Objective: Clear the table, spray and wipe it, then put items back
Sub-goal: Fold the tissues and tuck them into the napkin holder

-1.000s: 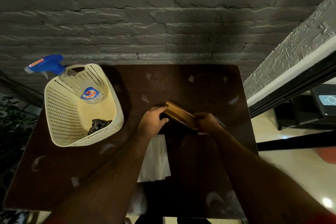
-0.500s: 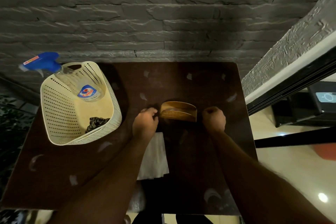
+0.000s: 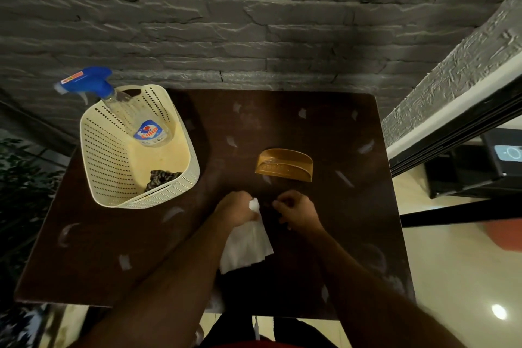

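Observation:
A brown wooden napkin holder (image 3: 284,165) stands empty on the dark table (image 3: 324,127), right of centre. Just in front of it my left hand (image 3: 236,207) is closed around the top of a bunch of white paper napkins (image 3: 247,244), which hang down toward me. My right hand (image 3: 296,210) hovers beside it with its fingers curled and nothing seen in them. A cream perforated basket (image 3: 113,161) sits at the back left with a blue-headed spray bottle (image 3: 127,116) leaning in it and a dark patterned cloth (image 3: 161,178) at its bottom.
A grey stone wall runs along the table's far edge and continues on the right. Dark leaves show at the left. Right of the table there is a black frame, a dark device and shiny pale floor.
Both hands let go of the wooden holder, which now stands on the table. They drew back toward me, and my left hand gathered up the white napkins that lay flat.

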